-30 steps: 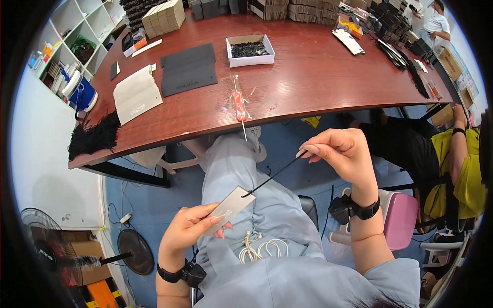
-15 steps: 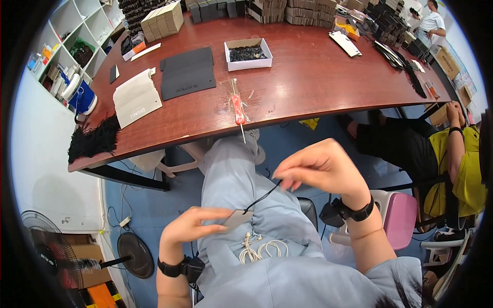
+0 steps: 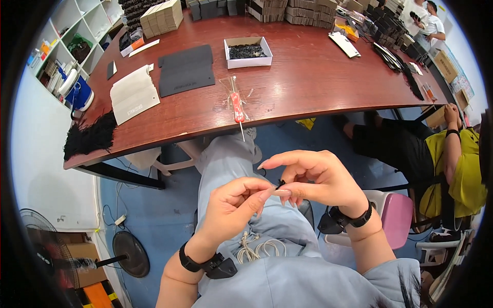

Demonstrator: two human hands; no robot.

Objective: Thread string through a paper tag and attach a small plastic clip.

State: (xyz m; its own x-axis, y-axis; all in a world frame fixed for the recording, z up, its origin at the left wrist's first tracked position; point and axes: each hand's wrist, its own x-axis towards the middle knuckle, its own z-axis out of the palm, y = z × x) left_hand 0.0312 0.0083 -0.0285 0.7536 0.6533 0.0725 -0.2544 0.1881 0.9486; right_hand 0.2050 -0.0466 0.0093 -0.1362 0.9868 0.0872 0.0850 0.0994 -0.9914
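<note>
Both my hands meet over my lap, fingertips touching. The thumb and index finger of my left hand (image 3: 233, 205) are pinched together; what they hold is hidden. At the tips of my right hand (image 3: 321, 179) a short black cord (image 3: 281, 184) shows, bunched between thumb and fingers, with the index finger stretched out above it. No part of the small grey tag is visible now. On the table edge ahead lies a red-handled tool (image 3: 237, 108) with a thin metal shaft jutting past the edge.
The red-brown table (image 3: 292, 84) bears a white box (image 3: 249, 62) of small black pieces, a dark grey sheet (image 3: 186, 72), a cream sheet (image 3: 134, 95) and black strings (image 3: 92, 136). A seated person (image 3: 452, 169) is at right. A fan (image 3: 43, 246) stands lower left.
My left hand has moved right and up to meet the right hand. The grey tag has gone out of sight, and the cord, stretched between the hands before, is now bunched at the fingertips.
</note>
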